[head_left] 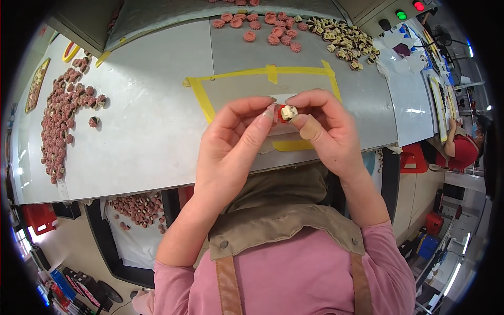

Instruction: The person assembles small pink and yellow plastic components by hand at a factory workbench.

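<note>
My two hands meet over the grey tabletop, in front of the yellow-taped rectangle. In the closed fingertips of my right hand [336, 134] is a small cream-and-dark piece [289, 112]; a plaster wraps that thumb. My left hand [228, 147] is also closed, thumb and forefinger pinching a small red-pink cup-shaped piece [277, 112] right beside the cream one. The fingers partly cover both pieces, so I cannot tell whether they are joined. Yellow tape [202, 100] outlines the area behind my hands.
Several pink ribbed cup-shaped pieces [249, 36] lie at the back, beside a heap of cream-and-dark pieces [344, 39]. Many pink-and-dark pieces [58, 121] spread along the left. Below the table edge, a white-lined bin [136, 247] holds more. A co-worker [462, 152] sits far right.
</note>
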Demonstrator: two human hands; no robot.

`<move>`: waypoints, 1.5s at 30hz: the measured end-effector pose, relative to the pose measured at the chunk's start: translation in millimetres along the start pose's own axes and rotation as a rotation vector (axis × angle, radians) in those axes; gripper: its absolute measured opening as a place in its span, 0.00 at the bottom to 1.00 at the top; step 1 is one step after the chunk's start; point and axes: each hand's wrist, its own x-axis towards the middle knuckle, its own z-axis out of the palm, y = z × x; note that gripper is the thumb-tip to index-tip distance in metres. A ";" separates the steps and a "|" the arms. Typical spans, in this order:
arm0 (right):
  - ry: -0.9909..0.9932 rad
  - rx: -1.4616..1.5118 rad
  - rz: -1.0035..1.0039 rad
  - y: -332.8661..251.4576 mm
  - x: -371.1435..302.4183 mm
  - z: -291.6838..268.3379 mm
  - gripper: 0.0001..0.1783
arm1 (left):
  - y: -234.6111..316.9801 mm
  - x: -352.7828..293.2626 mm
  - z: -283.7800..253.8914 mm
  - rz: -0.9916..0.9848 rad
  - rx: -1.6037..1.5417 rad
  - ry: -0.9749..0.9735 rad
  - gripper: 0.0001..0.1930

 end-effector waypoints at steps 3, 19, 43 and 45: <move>0.021 -0.151 -0.116 2.2 2.9 2.1 0.12 | -2.0 0.1 1.2 0.036 0.037 -0.020 0.13; 0.028 -0.380 -0.337 12.9 -4.8 1.5 0.19 | -4.0 -4.8 4.8 0.031 0.110 -0.071 0.28; 0.142 -1.062 -0.459 7.1 92.7 -131.1 0.11 | 79.5 36.4 -120.3 0.532 1.924 0.363 0.11; 0.128 -1.130 -0.465 18.3 112.8 -147.4 0.10 | 86.3 50.9 -110.4 0.550 1.893 0.304 0.12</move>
